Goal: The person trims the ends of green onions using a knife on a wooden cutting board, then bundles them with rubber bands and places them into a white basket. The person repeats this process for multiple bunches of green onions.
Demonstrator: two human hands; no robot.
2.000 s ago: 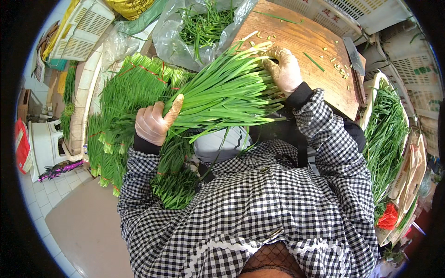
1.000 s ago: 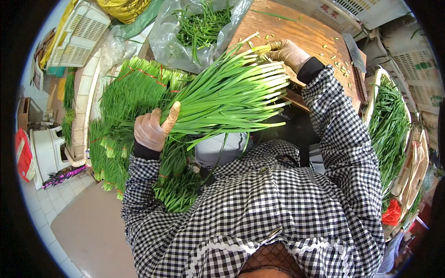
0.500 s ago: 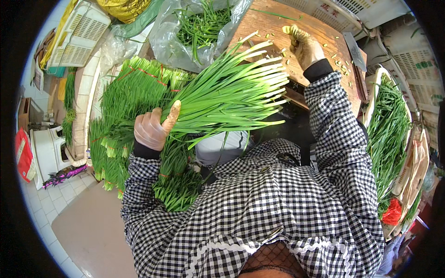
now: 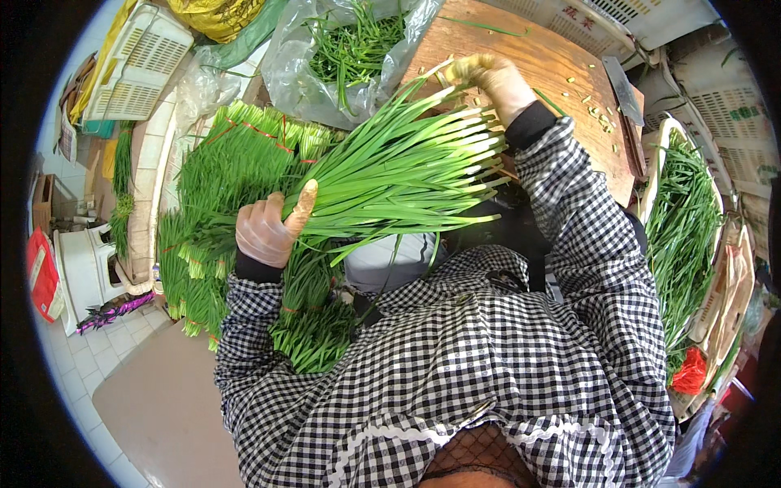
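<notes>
My left hand, in a thin clear glove, grips a thick bunch of green chives near its pale root end, thumb up. The leaves fan out to the upper right. My right hand, also gloved, is up at the leaf tips over the wooden chopping board. Its fingers are curled around a few chive leaf tips. My checked sleeves fill the lower part of the head view.
Tied chive bundles are piled under my left hand. A clear plastic bag of loose chive leaves lies behind them. A cleaver rests on the board's right edge. A basket of chives stands at right, white crates at upper left.
My right hand has moved up and away from the bunch's middle to the leaf tips over the board. My left hand has held the bunch nearly still.
</notes>
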